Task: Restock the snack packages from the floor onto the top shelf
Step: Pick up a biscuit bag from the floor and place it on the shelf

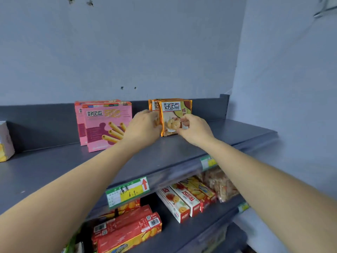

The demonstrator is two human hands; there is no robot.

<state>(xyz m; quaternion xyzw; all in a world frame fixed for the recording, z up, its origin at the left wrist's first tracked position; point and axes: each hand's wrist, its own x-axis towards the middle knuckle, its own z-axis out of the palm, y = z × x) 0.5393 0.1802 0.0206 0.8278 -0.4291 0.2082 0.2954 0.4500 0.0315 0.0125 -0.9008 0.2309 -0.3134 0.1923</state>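
Observation:
An orange snack package [173, 111] stands upright on the grey top shelf [54, 165], with a second orange package [154, 105] just behind it to the left. My left hand [144, 127] holds the front package by its left edge. My right hand [194, 129] pinches its lower right front with curled fingers. Two pink snack boxes [107, 125] stand upright to the left of my hands.
A pale box [5, 141] sits at the shelf's far left edge. The shelf's raised back rail [36, 121] runs along the wall. Below, the lower shelf carries red biscuit boxes [127, 229], white-and-red boxes [182, 201] and a clear bag [220, 183]. Price tags [127, 191] hang on the shelf lip.

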